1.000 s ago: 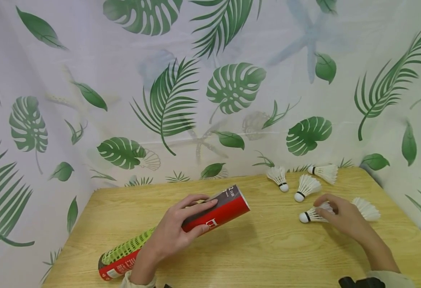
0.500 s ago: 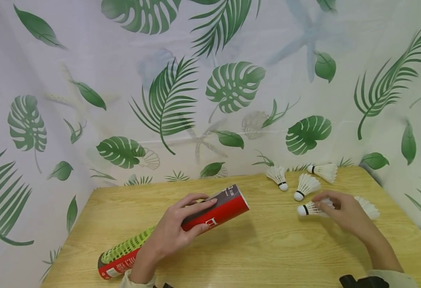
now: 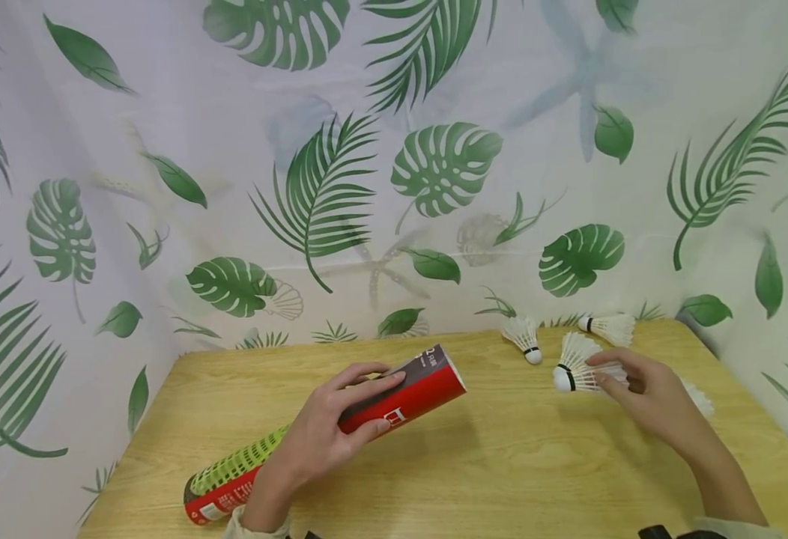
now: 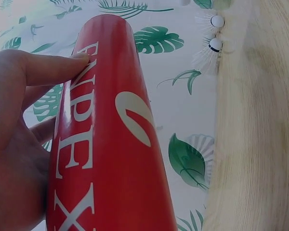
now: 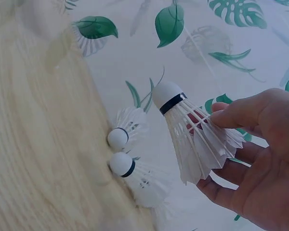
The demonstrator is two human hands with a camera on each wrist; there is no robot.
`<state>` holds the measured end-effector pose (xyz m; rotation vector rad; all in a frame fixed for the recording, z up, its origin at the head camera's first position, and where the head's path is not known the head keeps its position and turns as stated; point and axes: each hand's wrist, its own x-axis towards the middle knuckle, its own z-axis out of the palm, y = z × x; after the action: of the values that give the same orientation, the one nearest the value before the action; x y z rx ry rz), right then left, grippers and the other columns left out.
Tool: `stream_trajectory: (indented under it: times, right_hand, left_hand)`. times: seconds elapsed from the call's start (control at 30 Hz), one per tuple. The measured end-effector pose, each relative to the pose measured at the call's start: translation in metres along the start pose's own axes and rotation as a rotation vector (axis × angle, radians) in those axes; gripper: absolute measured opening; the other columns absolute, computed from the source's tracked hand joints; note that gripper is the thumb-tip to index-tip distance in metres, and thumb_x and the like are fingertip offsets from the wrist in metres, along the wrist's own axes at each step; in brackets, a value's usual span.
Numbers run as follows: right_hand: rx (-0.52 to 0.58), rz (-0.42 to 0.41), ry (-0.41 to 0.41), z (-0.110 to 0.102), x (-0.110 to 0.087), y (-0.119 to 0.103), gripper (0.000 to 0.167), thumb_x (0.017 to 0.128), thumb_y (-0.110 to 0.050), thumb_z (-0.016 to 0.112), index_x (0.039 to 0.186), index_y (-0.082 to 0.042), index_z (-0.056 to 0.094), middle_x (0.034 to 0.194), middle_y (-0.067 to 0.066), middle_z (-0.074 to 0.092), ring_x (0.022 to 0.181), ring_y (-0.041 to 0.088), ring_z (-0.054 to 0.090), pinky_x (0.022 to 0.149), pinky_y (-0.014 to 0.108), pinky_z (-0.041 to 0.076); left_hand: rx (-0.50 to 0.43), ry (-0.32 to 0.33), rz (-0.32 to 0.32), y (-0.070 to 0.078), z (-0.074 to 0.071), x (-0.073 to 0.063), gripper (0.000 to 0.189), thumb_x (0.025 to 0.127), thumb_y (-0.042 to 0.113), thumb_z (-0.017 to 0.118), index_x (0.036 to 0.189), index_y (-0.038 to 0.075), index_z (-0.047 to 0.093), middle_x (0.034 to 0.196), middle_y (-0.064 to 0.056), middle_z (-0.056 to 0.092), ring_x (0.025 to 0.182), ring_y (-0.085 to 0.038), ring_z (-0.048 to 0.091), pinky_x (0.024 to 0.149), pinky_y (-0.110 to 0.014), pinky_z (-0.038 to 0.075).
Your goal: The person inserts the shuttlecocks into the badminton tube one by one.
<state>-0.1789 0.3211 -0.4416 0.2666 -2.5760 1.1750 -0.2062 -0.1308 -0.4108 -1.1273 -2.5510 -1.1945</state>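
Note:
My left hand (image 3: 332, 419) grips a red, grey and green shuttlecock tube (image 3: 428, 382). The tube lies at a slant, its lower end at the table's left front and its upper end raised toward the right. In the left wrist view, thumb and fingers wrap round the red tube (image 4: 111, 106), which bears pale lettering. My right hand (image 3: 657, 397) pinches a white shuttlecock (image 3: 572, 378) by its feathers, cork pointing left toward the tube. The right wrist view shows the held shuttlecock (image 5: 195, 139) between thumb and fingers, lifted off the table.
Behind the held one, a shuttlecock (image 3: 579, 346) is partly covered. Others lie near the back edge: one shuttlecock (image 3: 522, 340) to its left, one shuttlecock (image 3: 610, 328) to its right. A further shuttlecock (image 3: 699, 398) is mostly behind my right hand. Leaf-patterned cloth (image 3: 434, 224) surrounds the wooden table (image 3: 515, 471).
My right hand has raised the shuttlecock from the table and moved it slightly up the view, over the one behind. The left hand and tube stay nearly still.

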Motion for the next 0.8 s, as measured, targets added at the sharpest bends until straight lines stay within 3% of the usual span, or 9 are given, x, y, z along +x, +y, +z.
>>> stream_trajectory:
  times: [0.13, 0.4, 0.8]
  right_hand:
    - [0.017, -0.036, 0.050, 0.001, 0.001, -0.009, 0.020, 0.098, -0.005, 0.068, 0.118, -0.005, 0.070, 0.111, -0.002, 0.070, 0.086, -0.001, 0.067, 0.067, 0.016, 0.052]
    - [0.032, -0.063, 0.127, 0.010, 0.006, -0.042, 0.018, 0.096, -0.007, 0.072, 0.114, -0.007, 0.072, 0.092, 0.007, 0.076, 0.089, -0.007, 0.066, 0.075, 0.009, 0.051]
    - [0.095, -0.105, 0.196, 0.010, 0.008, -0.068, 0.026, 0.095, 0.000, 0.071, 0.120, -0.004, 0.069, 0.101, -0.001, 0.076, 0.089, -0.001, 0.067, 0.081, 0.009, 0.049]
  left_hand:
    - [0.006, 0.005, 0.001, 0.000, -0.001, 0.000, 0.060, 0.091, 0.018, 0.079, 0.144, 0.038, 0.060, 0.145, 0.012, 0.052, 0.127, -0.018, 0.054, 0.094, -0.041, 0.055]
    - [-0.001, 0.002, -0.002, 0.000, -0.003, 0.001, 0.060, 0.091, 0.018, 0.079, 0.144, 0.040, 0.059, 0.144, 0.014, 0.052, 0.126, -0.015, 0.053, 0.095, -0.040, 0.055]
    - [-0.027, 0.004, 0.015, -0.001, -0.002, 0.001, 0.060, 0.092, 0.018, 0.078, 0.144, 0.039, 0.059, 0.144, 0.015, 0.052, 0.126, -0.014, 0.053, 0.094, -0.039, 0.055]
